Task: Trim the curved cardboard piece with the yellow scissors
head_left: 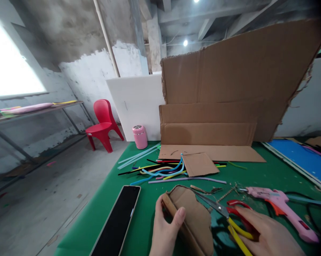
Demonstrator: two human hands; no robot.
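Observation:
My left hand (167,224) grips a cut piece of brown cardboard (193,213) by its folded left edge, thumb on the near face. The cardboard has a wavy, rough-cut outline. In my right hand (267,231) is a pair of scissors (221,209) with red and yellow handles. Their blades point left and touch or lie just behind the cardboard's upper right edge; I cannot tell whether they bite into it. Behind the blades lie torn cardboard scraps (212,191). A pink glue gun (279,201) rests on its side beyond my right hand.
A smartphone (117,220) lies left on the green tabletop (96,224). Colored pipe cleaners (160,172) and a cardboard square (200,164) are farther back. Large cardboard panels (229,78) stand behind, beside a pink canister (140,137). A red chair (103,122) stands on the floor.

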